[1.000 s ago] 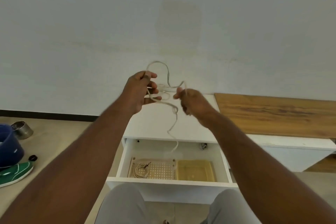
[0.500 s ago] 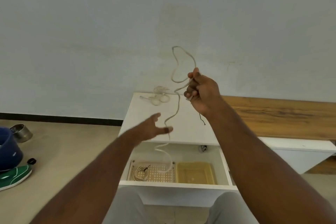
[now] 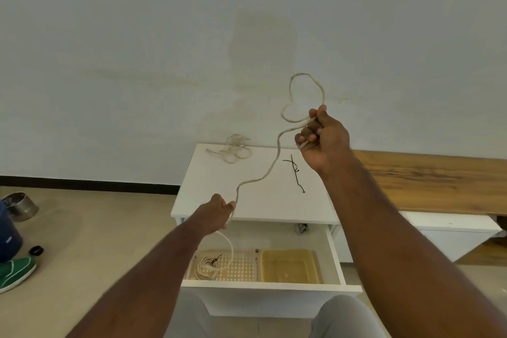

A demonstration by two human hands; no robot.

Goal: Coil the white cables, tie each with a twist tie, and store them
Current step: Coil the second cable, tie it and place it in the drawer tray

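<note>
A white cable (image 3: 275, 156) stretches through the air between my hands. My right hand (image 3: 323, 139) grips its upper part, raised in front of the wall, and a loop stands above the fist. My left hand (image 3: 216, 212) pinches the cable lower down, over the front edge of the white cabinet top (image 3: 263, 200). The cable's tail hangs from that hand into the open drawer (image 3: 336, 258). Another loose white cable (image 3: 231, 147) lies tangled at the back left of the cabinet top. Black twist ties (image 3: 295, 173) lie on the top. A coiled, tied cable (image 3: 207, 266) rests in the perforated tray (image 3: 241, 269).
A yellow plastic tray (image 3: 289, 266) sits beside the perforated one in the drawer. A wooden bench top (image 3: 433, 184) extends to the right. On the floor at the left are a metal bowl (image 3: 19, 206), a blue container (image 3: 6, 239) and a green shoe (image 3: 15, 273). My knees are below the drawer.
My right hand rose to the right with the cable loop. My left hand let go, dropped, and now pinches the cable lower down, pulling it out longer.
</note>
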